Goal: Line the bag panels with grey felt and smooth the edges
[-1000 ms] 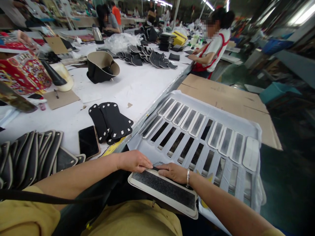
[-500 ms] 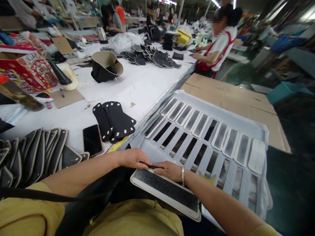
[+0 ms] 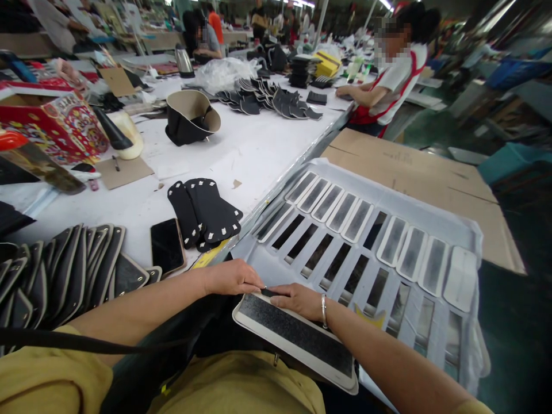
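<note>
On my lap lies a long white-edged piece with a black rough strip down its middle. My left hand rests closed on its far end, fingertips pressed on the edge. Facing it from the right, my right hand also presses that end with curled fingers; a silver bangle is on the wrist. Just beyond the hands a white sheet carries rows of similar strips and dark cut-out slots.
White worktable at left holds a phone, stacked black pieces with white tabs, a fan of dark edged pieces, a red printed box. Cardboard lies beyond the sheet. A person in a red apron works at the far end.
The view has shifted slightly, so everything sits a little further right. Both hands stay pressed on the same end of the strip piece.
</note>
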Tool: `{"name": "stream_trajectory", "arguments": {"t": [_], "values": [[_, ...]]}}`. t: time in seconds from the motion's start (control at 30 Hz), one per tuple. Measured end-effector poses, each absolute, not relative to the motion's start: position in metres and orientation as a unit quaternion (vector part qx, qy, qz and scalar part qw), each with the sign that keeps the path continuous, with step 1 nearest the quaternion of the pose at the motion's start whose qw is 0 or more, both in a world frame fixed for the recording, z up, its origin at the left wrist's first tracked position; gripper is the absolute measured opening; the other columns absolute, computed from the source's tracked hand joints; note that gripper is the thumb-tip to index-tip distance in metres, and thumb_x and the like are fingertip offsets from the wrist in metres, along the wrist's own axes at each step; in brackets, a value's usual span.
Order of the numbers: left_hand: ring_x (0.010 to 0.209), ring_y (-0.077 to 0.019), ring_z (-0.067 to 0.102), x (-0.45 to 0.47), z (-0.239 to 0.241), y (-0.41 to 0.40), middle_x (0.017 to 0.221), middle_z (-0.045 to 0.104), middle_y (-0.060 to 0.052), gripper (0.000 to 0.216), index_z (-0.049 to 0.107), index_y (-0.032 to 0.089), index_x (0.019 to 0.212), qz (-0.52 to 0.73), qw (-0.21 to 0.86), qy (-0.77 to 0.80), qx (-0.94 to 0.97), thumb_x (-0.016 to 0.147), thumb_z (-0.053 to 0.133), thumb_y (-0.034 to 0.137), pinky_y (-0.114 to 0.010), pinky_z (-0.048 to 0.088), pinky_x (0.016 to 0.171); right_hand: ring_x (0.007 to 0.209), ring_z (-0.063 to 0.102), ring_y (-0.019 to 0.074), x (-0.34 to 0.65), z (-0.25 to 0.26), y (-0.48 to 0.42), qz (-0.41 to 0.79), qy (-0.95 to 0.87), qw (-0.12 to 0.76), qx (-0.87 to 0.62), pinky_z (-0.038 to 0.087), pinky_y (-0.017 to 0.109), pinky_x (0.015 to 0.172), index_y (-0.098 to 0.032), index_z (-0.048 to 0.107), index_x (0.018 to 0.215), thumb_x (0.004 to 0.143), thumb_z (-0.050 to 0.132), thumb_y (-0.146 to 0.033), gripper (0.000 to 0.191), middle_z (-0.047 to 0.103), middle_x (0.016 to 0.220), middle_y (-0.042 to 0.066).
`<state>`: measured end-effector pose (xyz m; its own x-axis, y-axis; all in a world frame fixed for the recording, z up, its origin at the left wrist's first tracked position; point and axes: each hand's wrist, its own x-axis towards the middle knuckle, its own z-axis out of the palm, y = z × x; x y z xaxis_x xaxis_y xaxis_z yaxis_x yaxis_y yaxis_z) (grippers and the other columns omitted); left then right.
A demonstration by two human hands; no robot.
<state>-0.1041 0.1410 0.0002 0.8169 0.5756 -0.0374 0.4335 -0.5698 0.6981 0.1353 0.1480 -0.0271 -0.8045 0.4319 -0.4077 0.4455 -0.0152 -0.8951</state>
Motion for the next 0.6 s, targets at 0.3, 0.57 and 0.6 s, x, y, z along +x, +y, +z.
{"name": "stream_trajectory", "arguments": {"t": [0.3, 0.57, 0.6], "values": [[0.094, -0.0162, 0.065, -0.105, -0.002, 0.135, 0.100, 0.071, -0.007, 0.025, 0.068, 0.017, 0.102, 0.116, 0.361, 0.302, 0.875, 0.090, 0.049, 0.026, -0.022, 0.046, 0.087, 0.103, 0.059, 0.0236, 0.126, -0.021, 0.147, -0.639, 0.705, 0.005, 0.308, 0.043, 0.034, 0.093, -0.019, 0.059, 0.122, 0.085, 0.043, -0.059, 0.057, 0.065, 0.113, 0.005], [0.091, -0.0146, 0.065, -0.112, 0.000, 0.136, 0.101, 0.071, -0.004, 0.026, 0.069, 0.019, 0.105, 0.100, 0.448, 0.390, 0.798, 0.084, 0.057, 0.030, -0.018, 0.044, 0.083, 0.097, 0.061, 0.0242, 0.116, -0.019, 0.147, -0.563, 0.755, 0.022, 0.336, 0.045, 0.036, 0.087, -0.022, 0.058, 0.123, 0.089, 0.040, -0.050, 0.048, 0.068, 0.107, 0.005], [0.091, -0.0143, 0.065, -0.113, 0.000, 0.136, 0.101, 0.071, -0.003, 0.028, 0.068, 0.020, 0.106, 0.097, 0.469, 0.403, 0.780, 0.084, 0.057, 0.032, -0.017, 0.044, 0.082, 0.097, 0.061, 0.0245, 0.115, -0.020, 0.146, -0.549, 0.763, 0.019, 0.341, 0.045, 0.036, 0.086, -0.022, 0.058, 0.123, 0.089, 0.040, -0.049, 0.047, 0.068, 0.107, 0.005]]}}
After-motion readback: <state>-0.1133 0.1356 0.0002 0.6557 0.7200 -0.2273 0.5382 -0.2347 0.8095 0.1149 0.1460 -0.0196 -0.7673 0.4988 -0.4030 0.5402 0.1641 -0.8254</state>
